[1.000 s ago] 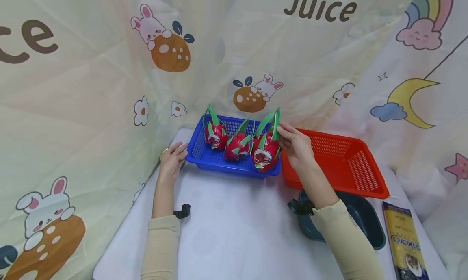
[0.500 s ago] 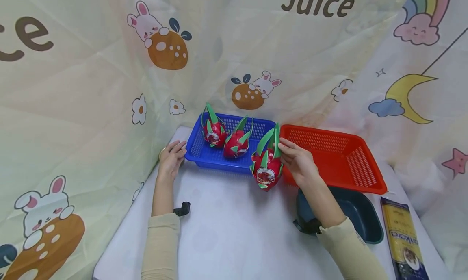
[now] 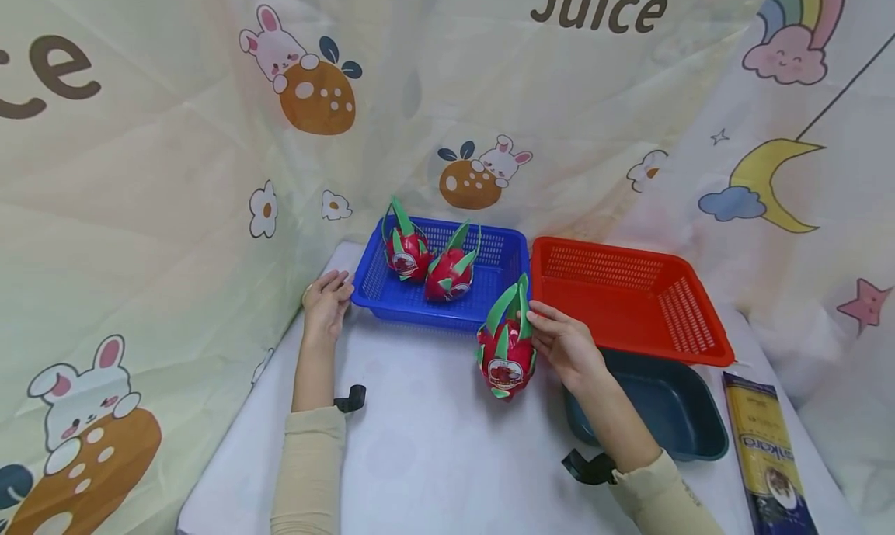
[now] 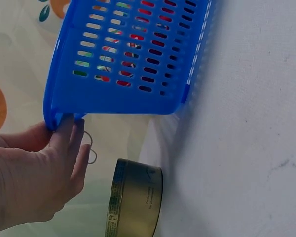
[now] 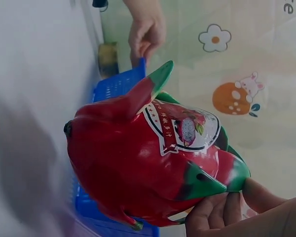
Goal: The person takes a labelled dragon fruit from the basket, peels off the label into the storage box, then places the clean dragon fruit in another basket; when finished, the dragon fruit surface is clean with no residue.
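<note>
My right hand (image 3: 565, 344) pinches a red dragon fruit (image 3: 505, 364) by its green leaf tips. The fruit hangs in front of the blue basket (image 3: 419, 317), over the white table. In the right wrist view the dragon fruit (image 5: 133, 153) fills the middle, its sticker facing the camera and the thumb and fingers at its leaves. Two more dragon fruits, one at the left (image 3: 409, 254) and one nearer the middle (image 3: 449, 274), lie inside the blue basket. At the basket's left end, my left hand (image 4: 44, 173) grips the rim between thumb and fingers.
Right of the blue basket stands a red basket (image 3: 608, 317). A dark green tub (image 3: 674, 411) is in front of it, partly behind my right forearm. A yellow and navy packet (image 3: 767, 449) lies at the right edge. A gold tin (image 4: 138, 197) stands by my left hand.
My right hand has lifted the dragon fruit out of the blue basket and brought it forward, toward me. My left hand has stayed at the basket rim.
</note>
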### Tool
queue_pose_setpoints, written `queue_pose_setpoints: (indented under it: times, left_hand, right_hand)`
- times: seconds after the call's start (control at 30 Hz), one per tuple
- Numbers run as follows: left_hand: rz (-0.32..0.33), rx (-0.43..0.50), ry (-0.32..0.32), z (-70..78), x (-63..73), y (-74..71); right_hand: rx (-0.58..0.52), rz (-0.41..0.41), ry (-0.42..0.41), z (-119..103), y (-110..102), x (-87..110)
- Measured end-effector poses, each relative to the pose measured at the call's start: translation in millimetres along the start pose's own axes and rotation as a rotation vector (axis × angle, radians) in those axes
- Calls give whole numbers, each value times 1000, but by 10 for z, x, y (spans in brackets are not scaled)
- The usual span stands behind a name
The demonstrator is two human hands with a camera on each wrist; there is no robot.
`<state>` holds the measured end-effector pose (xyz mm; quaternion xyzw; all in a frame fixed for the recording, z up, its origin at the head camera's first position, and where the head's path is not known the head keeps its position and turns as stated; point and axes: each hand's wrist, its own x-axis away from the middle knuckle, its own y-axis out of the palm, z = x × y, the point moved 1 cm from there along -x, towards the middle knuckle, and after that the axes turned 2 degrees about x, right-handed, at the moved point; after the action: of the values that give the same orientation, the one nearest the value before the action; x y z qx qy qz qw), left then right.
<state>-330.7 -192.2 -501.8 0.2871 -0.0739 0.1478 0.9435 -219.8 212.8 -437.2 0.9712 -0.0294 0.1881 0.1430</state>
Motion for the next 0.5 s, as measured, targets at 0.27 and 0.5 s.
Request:
queue_pose_setpoints:
  times: [0.27, 0.5]
  left_hand:
    - [-2, 16, 3, -12, 10, 17]
    - [17, 21, 13, 32, 20, 38]
  right_hand:
    - [-1, -4, 29, 211, -65, -36]
    - [-12, -6, 36, 415, -78, -171]
